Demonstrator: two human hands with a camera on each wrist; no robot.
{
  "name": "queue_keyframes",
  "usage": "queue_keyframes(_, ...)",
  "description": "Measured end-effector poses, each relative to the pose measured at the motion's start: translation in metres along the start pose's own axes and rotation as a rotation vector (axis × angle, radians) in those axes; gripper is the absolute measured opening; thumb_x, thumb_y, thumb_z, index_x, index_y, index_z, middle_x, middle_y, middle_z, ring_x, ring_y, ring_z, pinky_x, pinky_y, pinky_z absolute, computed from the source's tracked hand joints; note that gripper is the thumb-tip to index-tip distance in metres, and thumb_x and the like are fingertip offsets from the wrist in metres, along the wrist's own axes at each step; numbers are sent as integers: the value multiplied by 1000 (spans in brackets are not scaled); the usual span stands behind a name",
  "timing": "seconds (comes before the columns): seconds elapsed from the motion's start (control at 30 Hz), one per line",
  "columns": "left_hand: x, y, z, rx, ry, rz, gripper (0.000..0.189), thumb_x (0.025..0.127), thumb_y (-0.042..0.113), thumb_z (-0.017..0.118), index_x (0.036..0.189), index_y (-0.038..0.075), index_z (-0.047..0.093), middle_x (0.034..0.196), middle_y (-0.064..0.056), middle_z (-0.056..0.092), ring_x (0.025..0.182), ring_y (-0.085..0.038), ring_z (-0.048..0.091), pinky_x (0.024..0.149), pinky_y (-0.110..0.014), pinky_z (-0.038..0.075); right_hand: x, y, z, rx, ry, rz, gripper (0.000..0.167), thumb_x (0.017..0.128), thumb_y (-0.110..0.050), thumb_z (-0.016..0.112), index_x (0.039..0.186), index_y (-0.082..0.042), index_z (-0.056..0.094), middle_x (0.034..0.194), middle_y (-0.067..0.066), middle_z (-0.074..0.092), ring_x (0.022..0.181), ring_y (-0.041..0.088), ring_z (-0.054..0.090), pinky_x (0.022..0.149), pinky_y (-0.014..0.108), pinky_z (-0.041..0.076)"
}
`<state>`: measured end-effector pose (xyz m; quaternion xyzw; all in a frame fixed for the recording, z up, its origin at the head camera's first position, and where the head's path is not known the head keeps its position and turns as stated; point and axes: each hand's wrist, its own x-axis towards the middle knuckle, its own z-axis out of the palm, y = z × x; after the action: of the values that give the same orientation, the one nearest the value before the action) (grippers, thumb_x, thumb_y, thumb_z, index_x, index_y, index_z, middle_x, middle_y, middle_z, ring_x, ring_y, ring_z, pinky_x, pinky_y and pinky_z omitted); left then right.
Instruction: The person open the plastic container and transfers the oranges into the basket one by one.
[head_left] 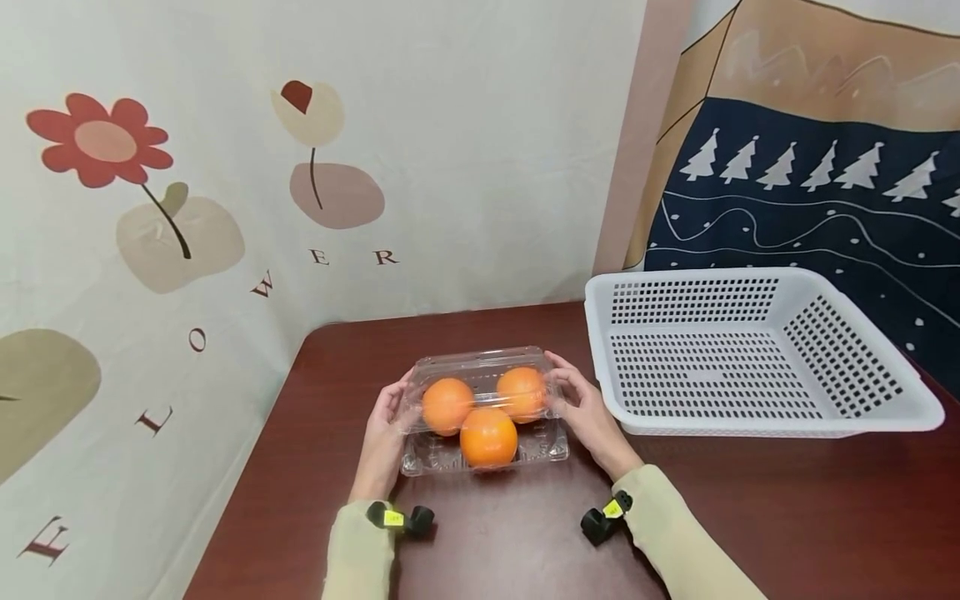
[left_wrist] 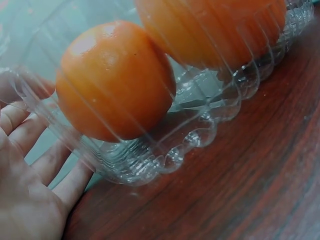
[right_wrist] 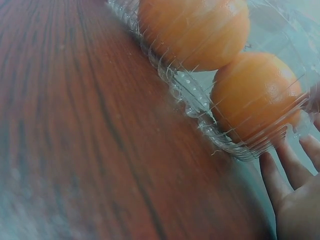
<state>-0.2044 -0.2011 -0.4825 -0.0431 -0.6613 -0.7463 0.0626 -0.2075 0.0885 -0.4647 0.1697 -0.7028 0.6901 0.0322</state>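
So both bare hands are on the clear plastic container (head_left: 550,450), one at each end, a bit below the middle of the head frame. Left grip (head_left: 384,429) has its fingers apart and pretty straight against the left end, not balled up; the left wrist view shows that best. Right grip (head_left: 588,412) is basically the mirror of it, fingers spread and touching the right end.

Inside are three oranges: left one (head_left: 447,406), right one (head_left: 522,392) and the front one (head_left: 489,438), kind of a triangle. From the head view the see-through lid (head_left: 480,364) overlaps the two back ones, and most of the front one shows below its near edge. Can't tell if it's latched.

Green sleeves (head_left: 358,550) come in from the bottom of the frame, with a little black wrist camera (head_left: 420,521) on each arm. It's all on a reddish-brown wood counter (head_left: 487,542). A white perforated basket (head_left: 750,425) sits at right of the frame, near the right grip. Behind: flower-print cloth (head_left: 480,150) at upper left, navy tree-print cloth (head_left: 795,208) at upper right.
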Motion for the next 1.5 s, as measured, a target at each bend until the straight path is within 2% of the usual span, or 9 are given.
queue_keyframes(0.23, 0, 3, -1, 27, 0, -39, 49, 84, 12, 61, 128, 14, 42, 133, 3, 43, 119, -13, 42, 93, -23, 38, 1, 0, -2, 33, -3, 20, 33, 84, 1, 56, 116, 1, 49, 142, 8, 29, 125, 26, 33, 103, 47, 21)
queue_keyframes(0.33, 0, 1, -2, 92, 27, -76, 48, 83, 19, 63, 127, 19, 44, 124, -2, 49, 107, -17, 49, 89, -25, 42, 0, 0, -1, 36, -2, 34, 33, 85, -1, 56, 117, 0, 48, 143, 7, 28, 125, 26, 33, 103, 47, 22)
queue_keyframes(0.47, -3, 0, -3, 136, 50, -111, 46, 83, 23, 63, 125, 22, 45, 113, -8, 54, 93, -20, 54, 84, -29, 45, -1, 0, -1, 32, -3, 49, 34, 85, -4, 56, 118, -2, 48, 143, 5, 28, 125, 25, 32, 102, 46, 25)
queue_keyframes(0.63, -5, 2, -2, 135, 59, -138, 44, 83, 23, 63, 123, 25, 46, 110, -7, 56, 91, -19, 55, 83, -32, 45, -2, 0, 0, 22, -1, 54, 35, 85, -4, 56, 119, -3, 47, 142, 6, 29, 127, 23, 31, 102, 46, 24)
queue_keyframes(0.8, -4, 4, -1, 75, 44, -140, 40, 84, 18, 61, 121, 24, 46, 111, -10, 55, 95, -21, 55, 88, -35, 43, -3, 1, 0, 33, -6, 51, 38, 85, -1, 55, 122, -4, 45, 143, 7, 27, 127, 23, 30, 102, 45, 25)
queue_keyframes(0.93, -3, 4, -1, 13, 18, -131, 41, 86, 13, 58, 123, 20, 44, 115, -11, 55, 101, -21, 54, 91, -33, 41, -1, 4, -1, 44, -15, 37, 43, 85, 2, 54, 126, -4, 43, 143, 8, 26, 128, 23, 28, 100, 43, 28)
queue_keyframes(1.13, -3, 1, 0, -50, -5, -92, 42, 87, 8, 55, 126, 16, 42, 124, -9, 52, 113, -19, 49, 94, -27, 39, 1, 21, -4, 41, -7, 55, 50, 85, -4, 58, 131, -15, 42, 142, -4, 30, 130, 13, 24, 101, 38, 28)
queue_keyframes(1.37, -3, 0, 0, -6, 8, -92, 45, 88, 7, 54, 129, 16, 40, 128, -5, 47, 118, -14, 44, 93, -22, 37, 2, 27, -4, 15, 0, 57, 54, 85, -11, 60, 132, -25, 40, 140, -9, 31, 125, 20, 33, 97, 41, 34)
queue_keyframes(1.5, -2, 0, 0, 6, 1, -83, 45, 88, 7, 53, 130, 16, 39, 129, -7, 47, 119, -16, 43, 93, -23, 38, 3, 26, -3, 17, -1, 57, 55, 85, -12, 60, 133, -26, 39, 140, -9, 31, 125, 23, 34, 95, 37, 37)
